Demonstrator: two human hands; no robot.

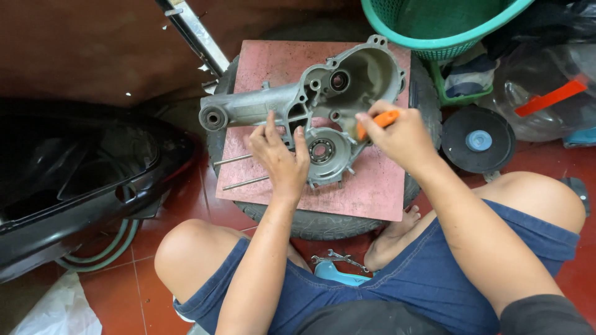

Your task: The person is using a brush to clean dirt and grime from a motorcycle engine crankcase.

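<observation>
Denim shorts (428, 273) and two bare knees fill the lower edge of the view; the person sits cross-legged on a red tiled floor (124, 291), with a small bunch of wrenches (338, 257) lying between the legs.

Ahead of the knees, a pink board (366, 192) rests flat on a tyre (323, 223). On the board lies a grey cast-metal engine casing (323, 99). Appearance: dull, unpainted aluminium; one long arm extends toward the person's left and ends in a round bushing eye; the wide end forms an open, deep cavity with bolt lugs around its rim. A round bearing (321, 150) with a bright inner race sits in the near portion of the casing.

Left hand (280, 154): palm down, fingers spread and released, not clenched. The fingertips press on the casing at the junction of arm and body; the bearing lies just beside the index finger, on its right.

Right hand (400, 136): fingers closed around an orange-handled tool (375, 121). The handle end points down toward the casing edge just right of the bearing. The working tip is hidden; contact cannot be confirmed.

Two thin metal rods (239, 170) lie on the board, left of the left hand. A green plastic basket (444, 25) stands beyond the board, and a black disc with a blue centre (478, 139) lies to the right.
</observation>
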